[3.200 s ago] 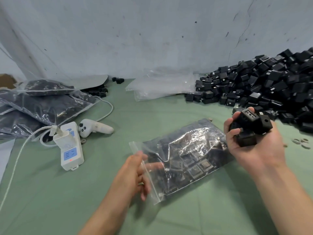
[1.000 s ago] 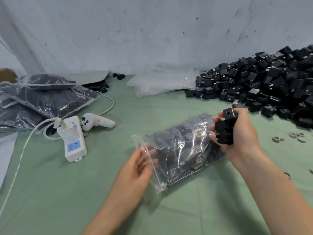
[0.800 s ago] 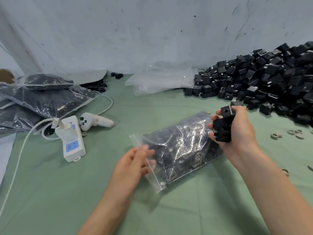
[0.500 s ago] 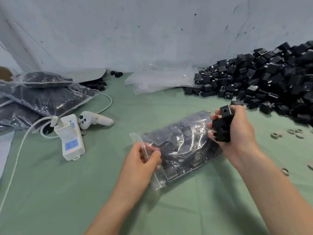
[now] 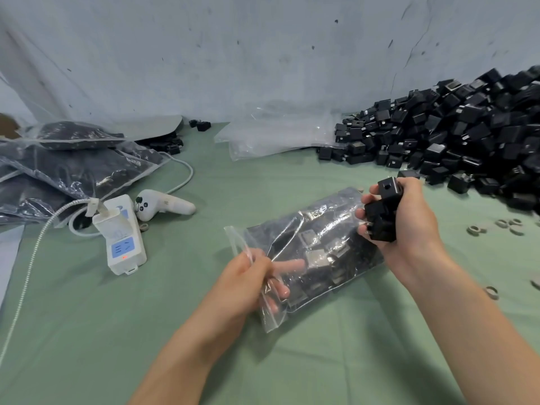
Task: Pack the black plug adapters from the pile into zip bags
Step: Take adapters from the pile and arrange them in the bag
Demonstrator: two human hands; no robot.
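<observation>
On the green bench [image 5: 175,331], centre: the zip bag [image 5: 315,247] lies flat, its mouth turned toward me and to the left, and many black adapters show through the plastic. My left hand [image 5: 248,276] pinches the bag's open lip. The thumb sits on top and the fingers [image 5: 289,263] reach under or inside the film; glare makes it hard to say which. My right hand [image 5: 409,226] is at the bag's far end, its fingers [image 5: 369,197] wrapped round a clutch of black plug adapters [image 5: 381,214], the top one showing a round hole. At far right the pile [image 5: 467,141] of loose adapters heaps against the wall, just beyond that hand. The empty clear bags [image 5: 271,135] lie left of it. The filled bags [image 5: 73,171] are stacked far left. A white power strip [image 5: 124,238] and a white controller [image 5: 163,204] sit beside them. Small rings [image 5: 508,223] are scattered to the right.
</observation>
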